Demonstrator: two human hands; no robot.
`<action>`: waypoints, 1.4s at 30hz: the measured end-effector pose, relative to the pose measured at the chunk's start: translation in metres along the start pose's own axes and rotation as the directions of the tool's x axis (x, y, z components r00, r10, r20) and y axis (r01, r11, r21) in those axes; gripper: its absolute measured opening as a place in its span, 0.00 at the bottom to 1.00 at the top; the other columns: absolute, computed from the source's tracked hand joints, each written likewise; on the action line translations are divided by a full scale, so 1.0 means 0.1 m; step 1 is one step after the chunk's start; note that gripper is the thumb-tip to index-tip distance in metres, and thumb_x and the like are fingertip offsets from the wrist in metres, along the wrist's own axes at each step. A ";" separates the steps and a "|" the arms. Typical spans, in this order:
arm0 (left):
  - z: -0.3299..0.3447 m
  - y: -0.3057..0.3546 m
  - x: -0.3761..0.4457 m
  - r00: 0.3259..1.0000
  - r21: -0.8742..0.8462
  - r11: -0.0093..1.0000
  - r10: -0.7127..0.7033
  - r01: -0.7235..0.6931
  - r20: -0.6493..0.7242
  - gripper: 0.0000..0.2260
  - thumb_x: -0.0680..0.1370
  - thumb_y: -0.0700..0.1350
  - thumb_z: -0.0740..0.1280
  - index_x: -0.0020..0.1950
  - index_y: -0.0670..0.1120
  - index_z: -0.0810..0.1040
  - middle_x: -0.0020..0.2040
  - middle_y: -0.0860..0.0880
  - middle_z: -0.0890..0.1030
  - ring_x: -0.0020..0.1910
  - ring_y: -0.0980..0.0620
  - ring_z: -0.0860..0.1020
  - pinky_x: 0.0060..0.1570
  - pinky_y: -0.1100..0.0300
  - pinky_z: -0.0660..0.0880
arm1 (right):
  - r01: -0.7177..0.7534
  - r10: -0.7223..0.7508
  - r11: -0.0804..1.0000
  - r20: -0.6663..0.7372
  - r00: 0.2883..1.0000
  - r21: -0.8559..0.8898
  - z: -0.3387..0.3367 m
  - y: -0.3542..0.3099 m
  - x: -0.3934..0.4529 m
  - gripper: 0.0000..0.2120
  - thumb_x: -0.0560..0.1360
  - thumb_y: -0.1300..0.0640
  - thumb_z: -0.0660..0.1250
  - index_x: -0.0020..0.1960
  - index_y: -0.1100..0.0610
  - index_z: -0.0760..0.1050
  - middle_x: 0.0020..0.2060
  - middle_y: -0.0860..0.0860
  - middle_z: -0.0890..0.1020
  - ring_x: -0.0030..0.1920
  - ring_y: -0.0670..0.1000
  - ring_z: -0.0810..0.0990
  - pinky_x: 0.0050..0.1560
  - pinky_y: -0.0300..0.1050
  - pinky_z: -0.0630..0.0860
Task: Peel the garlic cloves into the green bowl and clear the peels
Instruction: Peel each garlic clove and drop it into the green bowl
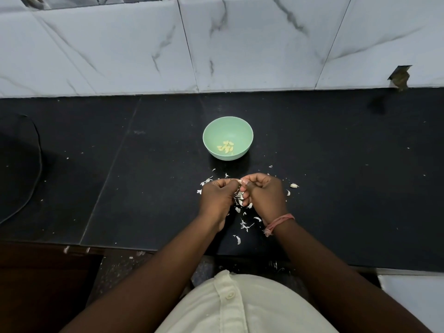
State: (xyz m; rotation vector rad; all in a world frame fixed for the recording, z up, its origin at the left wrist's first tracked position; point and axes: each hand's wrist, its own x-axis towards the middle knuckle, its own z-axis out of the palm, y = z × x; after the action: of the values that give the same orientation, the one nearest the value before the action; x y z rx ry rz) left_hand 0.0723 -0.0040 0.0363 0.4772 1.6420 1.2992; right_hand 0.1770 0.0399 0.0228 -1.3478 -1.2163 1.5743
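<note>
— Where is the clove?
— Pinched between both hands: the left hand (pixel 217 197) and right hand (pixel 263 194) curl their fingers (pixel 243 188) round a garlic clove (pixel 239 181) above the black desk (pixel 336 188).
— And the rest?
— Peeled cloves (pixel 225 147) lie in the green bowl (pixel 227 138); peels (pixel 243 224) scatter near the hands, unpeeled cloves (pixel 294 185) to the right.
— Any writing?
— None legible.

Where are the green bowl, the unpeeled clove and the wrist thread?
green bowl (pixel 247 131): head view, right rim.
unpeeled clove (pixel 294 185): head view, its middle.
wrist thread (pixel 280 222): head view, middle of band.
</note>
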 end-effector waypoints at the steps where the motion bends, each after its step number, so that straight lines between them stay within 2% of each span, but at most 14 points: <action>1: -0.01 -0.01 0.02 1.000 0.004 1.000 -0.004 0.004 0.006 0.08 0.75 0.36 0.68 0.44 0.29 0.80 0.28 0.47 0.74 0.26 0.55 0.67 0.28 0.62 0.65 | -0.007 0.007 1.000 0.003 1.000 0.008 0.00 -0.01 0.00 0.06 0.79 0.70 0.64 0.47 0.70 0.80 0.32 0.57 0.80 0.24 0.47 0.75 0.25 0.39 0.75; 7: -0.01 -0.04 0.05 0.999 -0.021 1.000 -0.003 0.004 0.040 0.09 0.75 0.38 0.68 0.43 0.32 0.80 0.34 0.42 0.77 0.31 0.47 0.70 0.29 0.60 0.67 | -0.086 0.085 0.993 0.015 0.996 0.086 0.03 -0.06 -0.01 0.07 0.80 0.69 0.64 0.48 0.72 0.79 0.31 0.56 0.79 0.24 0.47 0.74 0.25 0.39 0.74; 11: 0.01 -0.01 0.07 0.999 -0.038 0.999 -0.015 0.017 0.040 0.10 0.77 0.37 0.68 0.35 0.42 0.81 0.31 0.45 0.76 0.28 0.52 0.71 0.30 0.60 0.69 | -0.086 0.083 0.989 0.029 0.996 0.119 0.03 -0.09 -0.02 0.06 0.80 0.68 0.65 0.49 0.71 0.79 0.33 0.58 0.81 0.29 0.50 0.77 0.29 0.41 0.79; 16: 0.04 0.01 0.02 0.999 -0.039 0.999 0.009 -0.008 0.039 0.09 0.78 0.36 0.67 0.38 0.40 0.80 0.28 0.49 0.78 0.27 0.56 0.73 0.29 0.64 0.71 | 0.133 -0.141 0.950 -0.009 0.990 -0.282 0.01 -0.03 0.02 0.10 0.79 0.64 0.66 0.44 0.55 0.83 0.33 0.49 0.83 0.34 0.50 0.83 0.38 0.44 0.81; 19: 0.03 0.02 0.03 0.999 -0.063 0.998 0.006 -0.003 0.042 0.07 0.78 0.38 0.67 0.44 0.35 0.81 0.32 0.44 0.80 0.29 0.53 0.75 0.30 0.64 0.72 | 0.161 -0.164 0.922 0.021 0.986 -0.351 0.00 -0.03 0.01 0.10 0.79 0.62 0.66 0.45 0.53 0.84 0.36 0.48 0.85 0.38 0.50 0.85 0.43 0.46 0.82; 21: 0.02 0.05 0.02 0.999 -0.077 0.997 0.004 -0.001 0.045 0.08 0.78 0.38 0.68 0.48 0.31 0.81 0.34 0.42 0.80 0.30 0.51 0.77 0.30 0.64 0.74 | 0.144 -0.140 0.941 0.034 0.990 -0.307 0.00 -0.09 -0.02 0.10 0.80 0.62 0.66 0.44 0.53 0.83 0.36 0.52 0.85 0.37 0.50 0.86 0.41 0.42 0.82; 23: 0.01 0.06 0.01 0.998 -0.065 0.998 0.011 -0.008 0.056 0.07 0.79 0.37 0.68 0.47 0.33 0.81 0.30 0.47 0.80 0.28 0.55 0.76 0.29 0.66 0.73 | 0.124 -0.119 0.964 0.036 0.992 -0.236 -0.01 -0.13 -0.05 0.10 0.79 0.62 0.67 0.42 0.53 0.83 0.35 0.54 0.85 0.36 0.50 0.86 0.39 0.39 0.81; 26: 0.01 0.07 -0.03 0.996 -0.066 0.998 0.005 0.001 0.095 0.06 0.79 0.37 0.67 0.44 0.37 0.81 0.30 0.48 0.80 0.26 0.57 0.75 0.28 0.66 0.70 | -0.008 0.007 1.000 0.019 1.000 0.014 -0.02 -0.11 -0.04 0.07 0.79 0.63 0.68 0.43 0.61 0.83 0.36 0.57 0.85 0.36 0.53 0.85 0.46 0.48 0.84; 28: 0.00 0.06 -0.03 0.995 -0.081 0.996 -0.013 0.021 0.103 0.07 0.80 0.38 0.66 0.44 0.38 0.81 0.31 0.48 0.80 0.26 0.57 0.74 0.28 0.66 0.69 | -0.133 0.128 0.962 0.038 0.991 0.236 -0.01 -0.10 -0.04 0.06 0.78 0.65 0.69 0.44 0.64 0.82 0.38 0.60 0.82 0.37 0.54 0.83 0.47 0.50 0.84; 31: -0.02 0.04 -0.05 0.996 -0.063 0.998 -0.021 0.027 0.091 0.07 0.80 0.39 0.66 0.44 0.39 0.81 0.30 0.50 0.77 0.26 0.58 0.71 0.28 0.65 0.67 | -0.199 0.192 0.906 0.056 0.980 0.373 0.02 -0.09 -0.04 0.05 0.79 0.66 0.68 0.45 0.65 0.81 0.38 0.59 0.82 0.38 0.52 0.80 0.41 0.44 0.82; 34: -0.04 0.00 -0.05 0.997 -0.044 0.998 -0.039 0.041 0.064 0.08 0.80 0.39 0.66 0.40 0.41 0.78 0.30 0.49 0.72 0.27 0.56 0.67 0.28 0.63 0.66 | -0.190 0.198 0.884 0.026 0.980 0.428 0.00 -0.09 -0.02 0.05 0.80 0.66 0.67 0.47 0.64 0.81 0.37 0.57 0.80 0.36 0.49 0.77 0.37 0.40 0.79; 36: -0.06 -0.02 -0.05 0.996 -0.064 0.995 -0.068 0.072 0.058 0.08 0.80 0.38 0.67 0.40 0.41 0.77 0.31 0.47 0.74 0.28 0.54 0.70 0.30 0.63 0.70 | -0.172 0.181 0.888 0.018 0.983 0.426 -0.04 -0.10 -0.01 0.05 0.79 0.66 0.67 0.47 0.64 0.81 0.36 0.56 0.78 0.35 0.49 0.75 0.35 0.39 0.77; 39: -0.07 -0.01 -0.07 0.992 -0.151 0.983 -0.088 0.101 0.094 0.05 0.80 0.37 0.67 0.49 0.39 0.82 0.37 0.44 0.80 0.34 0.54 0.78 0.35 0.64 0.78 | -0.152 0.151 0.893 0.035 0.988 0.425 -0.06 -0.11 -0.02 0.04 0.78 0.69 0.67 0.48 0.66 0.81 0.37 0.59 0.80 0.35 0.51 0.79 0.38 0.41 0.79; 42: -0.07 -0.01 -0.08 0.993 -0.171 0.982 -0.062 0.079 0.098 0.06 0.80 0.39 0.68 0.51 0.39 0.84 0.41 0.43 0.83 0.37 0.54 0.80 0.39 0.63 0.80 | -0.112 0.102 0.918 0.046 0.994 0.380 -0.05 -0.09 -0.05 0.05 0.77 0.69 0.69 0.52 0.69 0.80 0.39 0.63 0.83 0.37 0.55 0.82 0.41 0.44 0.82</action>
State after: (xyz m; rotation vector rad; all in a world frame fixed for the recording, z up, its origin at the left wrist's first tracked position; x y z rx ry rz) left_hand 0.0702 -0.0145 0.0392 0.3640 1.4411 1.3348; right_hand 0.1828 0.0387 0.0324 -1.1550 -0.8018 1.7994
